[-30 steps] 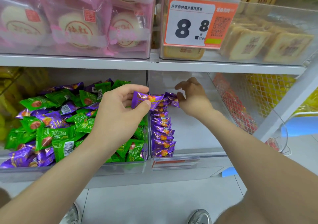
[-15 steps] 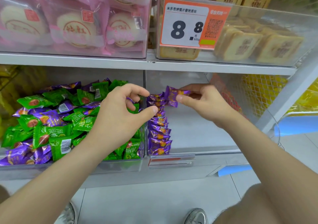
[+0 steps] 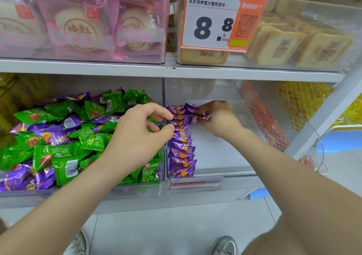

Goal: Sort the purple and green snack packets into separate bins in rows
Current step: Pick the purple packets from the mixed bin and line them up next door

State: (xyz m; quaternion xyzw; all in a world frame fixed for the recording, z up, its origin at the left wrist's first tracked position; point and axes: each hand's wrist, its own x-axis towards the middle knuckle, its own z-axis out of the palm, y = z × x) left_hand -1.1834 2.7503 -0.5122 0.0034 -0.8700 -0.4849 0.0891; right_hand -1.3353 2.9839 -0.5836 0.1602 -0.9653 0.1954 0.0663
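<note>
A clear left bin (image 3: 82, 191) holds a mixed heap of green packets (image 3: 58, 154) and purple packets (image 3: 50, 135). In the clear right bin (image 3: 225, 173) a row of purple packets (image 3: 181, 152) runs front to back along its left wall. My right hand (image 3: 217, 117) pinches a purple packet (image 3: 196, 118) at the far end of that row, low over the bin floor. My left hand (image 3: 137, 135) hovers at the divider between the bins, fingers loosely curled, holding nothing.
The shelf above carries a bin of pink-wrapped cakes (image 3: 82, 25) and a bin of tan pastries (image 3: 290, 43) with an orange 8.8 price tag (image 3: 217, 23). A wire mesh rack (image 3: 274, 121) stands right of the right bin. My shoes (image 3: 225, 245) show on the floor.
The purple packet passed from my left hand to my right hand, which lowered it to the far end of the row. My left hand now holds nothing.
</note>
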